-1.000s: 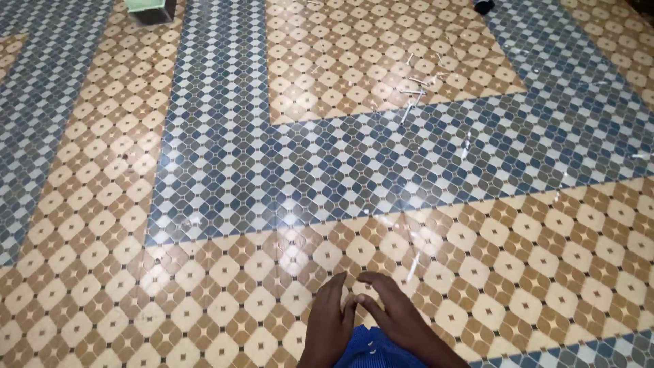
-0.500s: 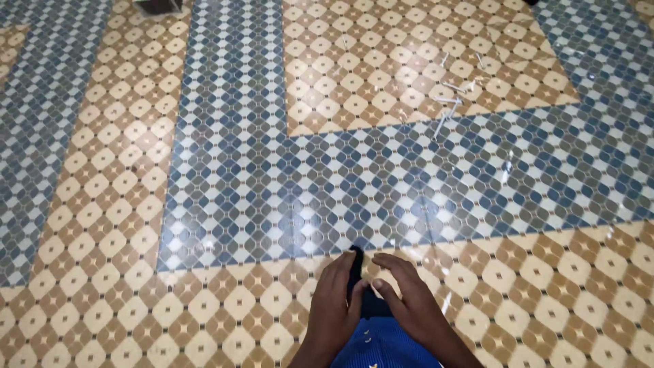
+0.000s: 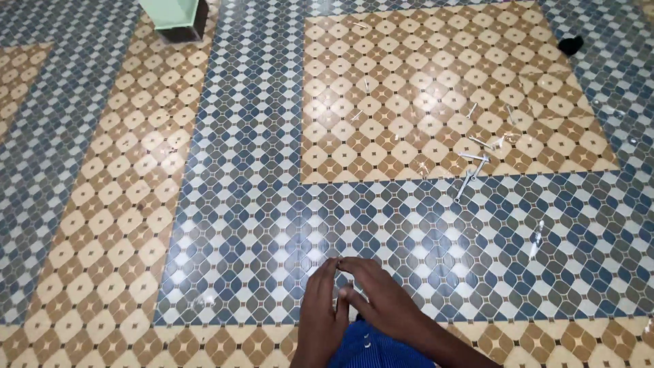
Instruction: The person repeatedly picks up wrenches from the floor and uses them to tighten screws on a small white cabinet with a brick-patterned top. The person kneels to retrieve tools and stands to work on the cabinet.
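Patterned tile floor [image 3: 231, 225] fills the view. Left hand [image 3: 321, 320] and right hand [image 3: 381, 300] meet fingertip to fingertip low centre above blue cloth [image 3: 371, 347], pinching something too small to identify. Thin white sticks [image 3: 473, 163] lie scattered well apart, upper right.

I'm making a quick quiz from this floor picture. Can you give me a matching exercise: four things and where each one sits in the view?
Things:
1. green box
2. small black thing
3. white sticks
4. hands

Places:
A. bottom middle
B. top right
C. top left
D. right of centre, at the edge of the tan square

Pairs: 1-C, 2-B, 3-D, 4-A
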